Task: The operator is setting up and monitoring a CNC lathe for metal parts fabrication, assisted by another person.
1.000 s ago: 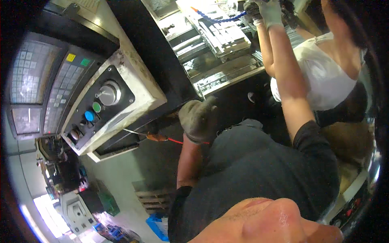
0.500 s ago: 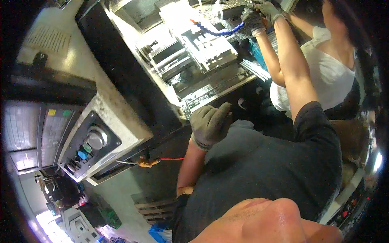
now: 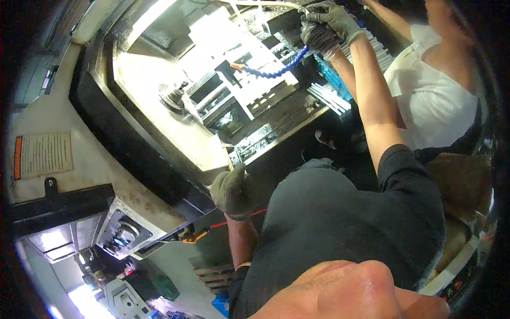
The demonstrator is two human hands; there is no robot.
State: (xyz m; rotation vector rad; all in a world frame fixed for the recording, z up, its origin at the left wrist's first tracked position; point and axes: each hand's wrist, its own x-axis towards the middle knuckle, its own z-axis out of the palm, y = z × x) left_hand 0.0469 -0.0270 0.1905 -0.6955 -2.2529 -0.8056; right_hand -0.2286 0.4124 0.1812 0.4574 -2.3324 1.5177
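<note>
My left hand (image 3: 232,192), in a grey-green work glove, is closed with its thumb pointing up, beside the dark lower front edge of a machine's opening. Whether it presses on that edge is unclear. My right hand (image 3: 340,22), in a similar glove, reaches far forward over the machine's right side with fingers bent. A pale hose (image 3: 271,3) runs up to its fingertips; what they grip is hard to make out. Right under it is a co-worker's dark-gloved hand (image 3: 319,38). A blue segmented coolant hose (image 3: 279,70) with an orange tip curves over the brightly lit machine bed (image 3: 265,95).
A co-worker in a white top (image 3: 435,95) stands to the right. Pale rods (image 3: 330,98) lie by a blue crate (image 3: 329,72). At lower left are a control panel (image 3: 125,234) and an orange air gun (image 3: 195,235) on a red hose. A pallet (image 3: 212,275) lies on the floor.
The view has shifted, bringing more of the machine's left side in. My left hand is further left and lower, nearer the machine's edge. The hands at the right remain close together.
</note>
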